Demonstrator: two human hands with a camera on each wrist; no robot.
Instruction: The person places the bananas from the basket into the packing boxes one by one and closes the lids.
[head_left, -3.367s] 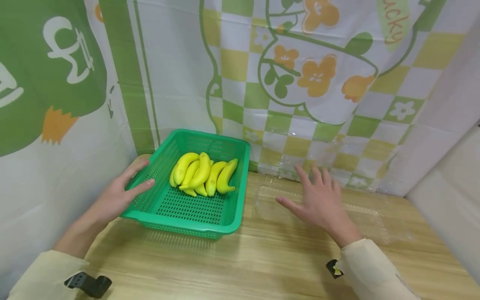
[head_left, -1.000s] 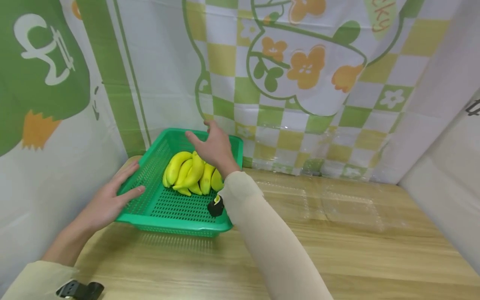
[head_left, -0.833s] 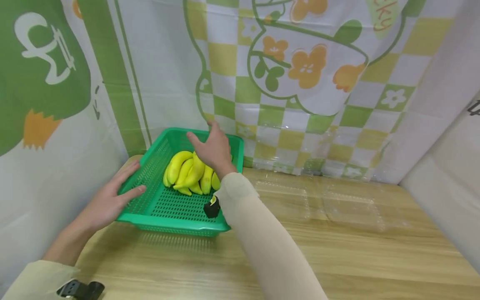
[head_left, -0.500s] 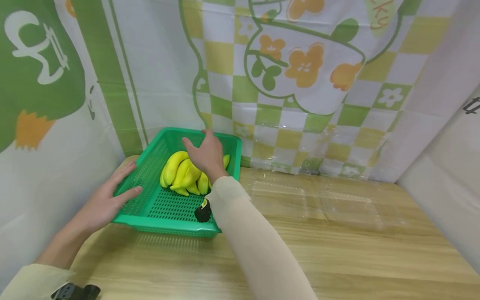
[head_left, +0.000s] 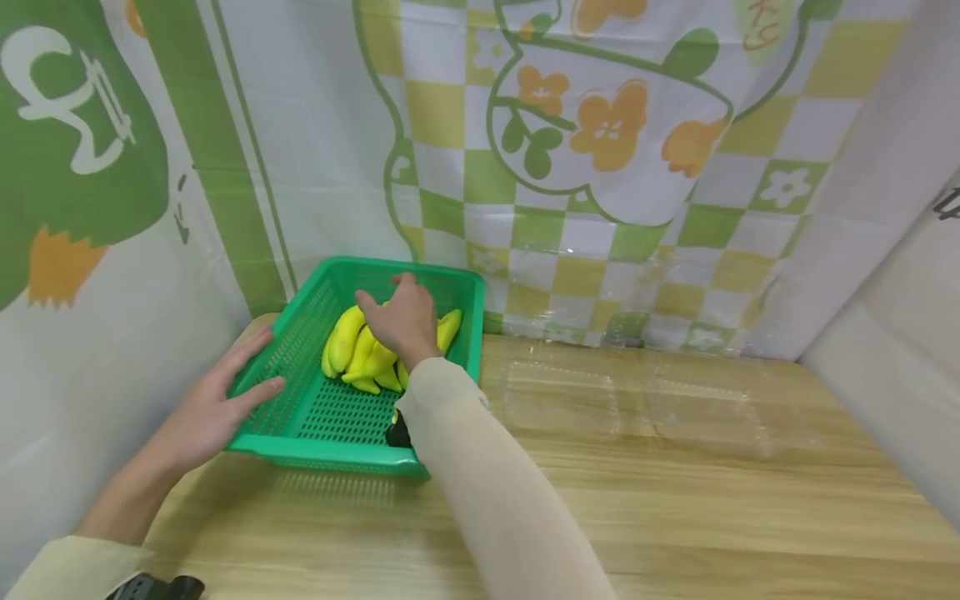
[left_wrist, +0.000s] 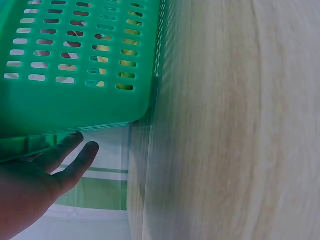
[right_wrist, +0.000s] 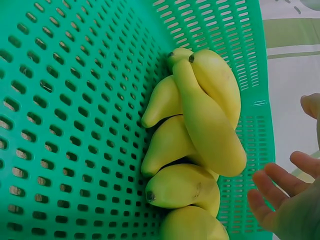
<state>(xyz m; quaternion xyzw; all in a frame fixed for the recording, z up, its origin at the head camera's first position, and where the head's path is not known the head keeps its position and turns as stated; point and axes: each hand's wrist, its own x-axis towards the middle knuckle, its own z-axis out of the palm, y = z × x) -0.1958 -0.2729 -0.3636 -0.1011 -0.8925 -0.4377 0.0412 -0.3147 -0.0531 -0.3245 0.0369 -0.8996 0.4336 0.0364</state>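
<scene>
A green perforated plastic basket stands on the wooden table, with several yellow bananas heaped inside it. My left hand rests at the basket's left rim, thumb over the rim and fingers outside it. In the left wrist view, two straight fingers of that hand show just beyond the rim. My right hand is over the bananas inside the basket outline, partly hiding them. The right wrist view shows its fingers spread and slightly bent, apart from the nearest banana, with nothing held.
Clear plastic trays lie on the table right of the basket, their outlines faint. A printed cloth hangs close behind, and a white wall bounds the right side.
My right hand has come from over the clear trays to the basket and lowered toward the bananas. My left hand has stayed at the left rim; the view has shifted slightly.
</scene>
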